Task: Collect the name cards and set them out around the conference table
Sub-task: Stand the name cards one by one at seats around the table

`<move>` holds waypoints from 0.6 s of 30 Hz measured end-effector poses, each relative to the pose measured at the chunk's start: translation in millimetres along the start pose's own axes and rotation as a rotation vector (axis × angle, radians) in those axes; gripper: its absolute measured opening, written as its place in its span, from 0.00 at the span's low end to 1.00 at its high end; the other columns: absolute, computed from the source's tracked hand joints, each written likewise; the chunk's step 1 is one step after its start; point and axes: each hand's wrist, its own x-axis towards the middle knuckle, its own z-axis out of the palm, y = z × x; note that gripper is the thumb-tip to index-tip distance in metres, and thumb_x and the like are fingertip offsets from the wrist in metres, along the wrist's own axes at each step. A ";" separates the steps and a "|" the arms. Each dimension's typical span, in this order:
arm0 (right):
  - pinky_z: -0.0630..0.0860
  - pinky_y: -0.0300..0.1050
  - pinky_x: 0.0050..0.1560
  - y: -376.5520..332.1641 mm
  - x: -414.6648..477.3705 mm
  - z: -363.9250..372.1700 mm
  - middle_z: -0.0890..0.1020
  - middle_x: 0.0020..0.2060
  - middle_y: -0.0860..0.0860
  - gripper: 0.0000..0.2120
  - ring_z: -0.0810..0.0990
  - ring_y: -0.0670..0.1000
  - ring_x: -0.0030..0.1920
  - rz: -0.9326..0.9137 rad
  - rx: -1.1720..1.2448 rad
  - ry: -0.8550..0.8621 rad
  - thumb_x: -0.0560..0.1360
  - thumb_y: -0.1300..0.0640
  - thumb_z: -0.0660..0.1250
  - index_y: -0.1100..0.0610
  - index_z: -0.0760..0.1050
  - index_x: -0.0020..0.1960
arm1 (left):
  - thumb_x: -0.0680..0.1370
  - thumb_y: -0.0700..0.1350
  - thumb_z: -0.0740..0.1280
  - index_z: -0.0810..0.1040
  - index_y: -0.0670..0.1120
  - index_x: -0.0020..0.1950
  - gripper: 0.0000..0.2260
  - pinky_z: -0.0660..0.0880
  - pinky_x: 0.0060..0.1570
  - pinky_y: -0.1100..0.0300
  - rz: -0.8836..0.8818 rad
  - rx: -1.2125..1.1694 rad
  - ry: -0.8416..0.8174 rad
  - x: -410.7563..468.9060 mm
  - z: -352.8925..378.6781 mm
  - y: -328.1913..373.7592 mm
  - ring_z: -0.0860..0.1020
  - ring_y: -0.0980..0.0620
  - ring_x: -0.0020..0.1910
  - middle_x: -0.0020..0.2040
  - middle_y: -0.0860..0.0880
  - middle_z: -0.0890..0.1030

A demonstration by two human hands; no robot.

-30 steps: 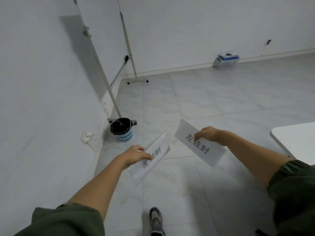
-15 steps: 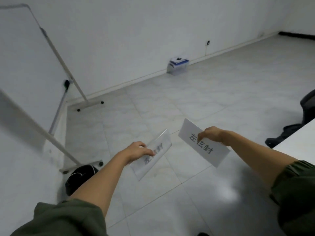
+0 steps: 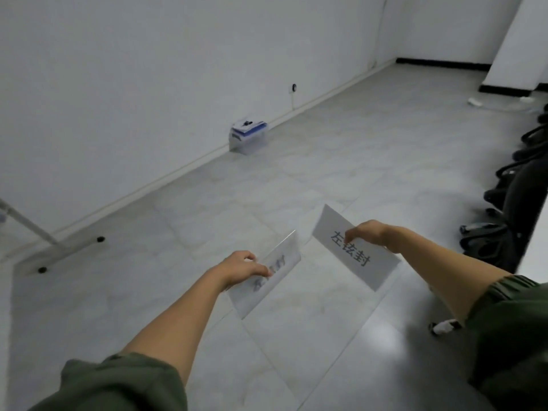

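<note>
I carry two name cards over the tiled floor. My left hand (image 3: 241, 266) pinches a clear-fronted name card (image 3: 274, 271) by its left edge; its print is blurred and the card tilts up to the right. My right hand (image 3: 366, 234) grips the top edge of a second white name card (image 3: 360, 253), which shows three black characters facing me. The two cards are apart, about a hand's width between them. A sliver of the white conference table (image 3: 535, 247) shows at the right edge.
Black office chairs (image 3: 513, 203) line the right side beside the table. A white and blue box (image 3: 248, 135) sits on the floor against the wall. A whiteboard stand's foot with castors (image 3: 68, 247) is at the left. Open tiled floor lies ahead.
My view has swung to the right: the bin and whiteboard slid out to the left, and the chairs came in at the right. Both hands keep their cards in the same hold.
</note>
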 end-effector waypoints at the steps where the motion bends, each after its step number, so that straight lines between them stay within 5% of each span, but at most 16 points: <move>1: 0.79 0.43 0.33 -5.3 9.5 -10.3 0.85 0.39 0.57 0.09 0.85 0.56 0.36 0.001 -0.002 0.009 0.70 0.54 0.71 0.58 0.80 0.48 | 0.54 0.56 0.77 0.76 0.50 0.54 0.30 0.79 0.48 0.56 0.017 -0.006 0.002 13.2 -3.5 13.7 0.80 0.49 0.49 0.55 0.47 0.79; 3: 0.79 0.42 0.31 -15.9 35.0 -35.0 0.85 0.38 0.56 0.08 0.85 0.55 0.35 0.012 0.003 0.024 0.70 0.54 0.71 0.57 0.80 0.46 | 0.54 0.55 0.77 0.76 0.49 0.53 0.29 0.78 0.43 0.59 0.042 -0.025 -0.026 49.1 -11.2 44.2 0.80 0.51 0.46 0.53 0.47 0.79; 9: 0.78 0.40 0.31 -25.3 122.9 -103.0 0.85 0.38 0.56 0.09 0.84 0.55 0.35 0.083 0.074 0.113 0.69 0.54 0.72 0.58 0.80 0.46 | 0.63 0.51 0.79 0.76 0.46 0.58 0.26 0.78 0.52 0.53 0.095 0.086 -0.133 186.9 -24.8 131.8 0.80 0.46 0.51 0.56 0.45 0.79; 18: 0.76 0.40 0.30 -30.8 228.9 -226.4 0.84 0.39 0.57 0.14 0.83 0.56 0.35 0.237 0.228 0.343 0.69 0.54 0.72 0.61 0.81 0.50 | 0.65 0.51 0.78 0.76 0.46 0.60 0.26 0.78 0.48 0.56 0.263 0.274 -0.343 380.6 -22.9 312.1 0.80 0.47 0.51 0.57 0.46 0.79</move>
